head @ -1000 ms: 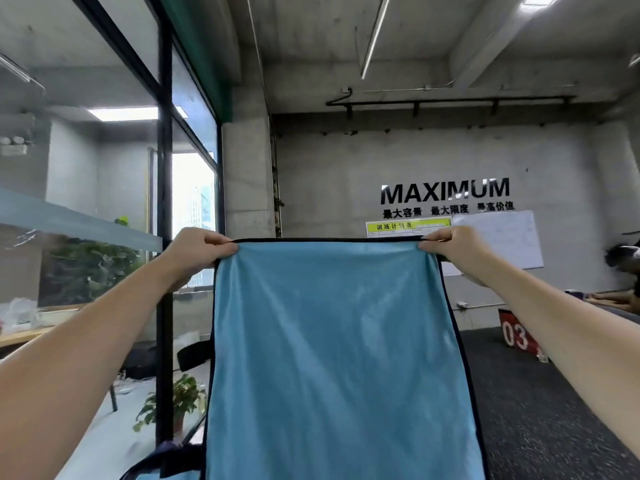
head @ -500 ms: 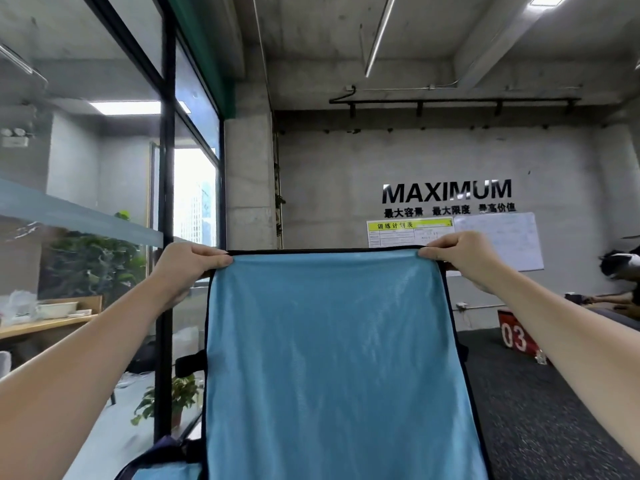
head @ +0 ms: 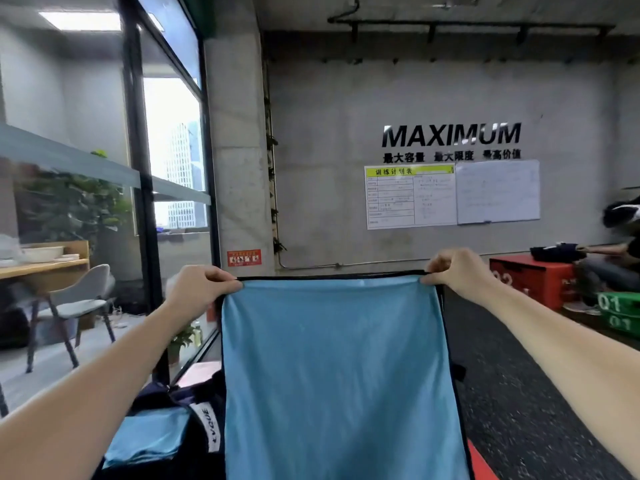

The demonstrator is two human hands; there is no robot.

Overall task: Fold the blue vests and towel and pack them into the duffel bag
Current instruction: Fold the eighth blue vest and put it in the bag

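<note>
Hanging in front of the camera, a blue towel with black edging fills the middle of the view and hides most of what lies behind it. Left of the towel, low down, a dark duffel bag lies open with folded blue cloth inside; a white strap label on the bag reads something like "VOGUE", partly blurred. Further left of the towel, behind a glass wall, stand a chair, a wooden desk and leafy plants. Right of the towel sit a red box and green boxes marked "01"; a person sits beside them at the frame's edge.

The left hand pinches the towel's top left corner, fingers curled over the hem. The right hand pinches the top right corner the same way. Between them the top edge runs taut and level, and the towel hangs straight down.

Above the towel, the concrete wall bears large black letters "MAXIMUM" with a line of Chinese characters beneath. Under that hang a chart with a yellow header and a whiteboard; their writing is too small to read. A red sticker sits on the pillar above the left hand.
</note>
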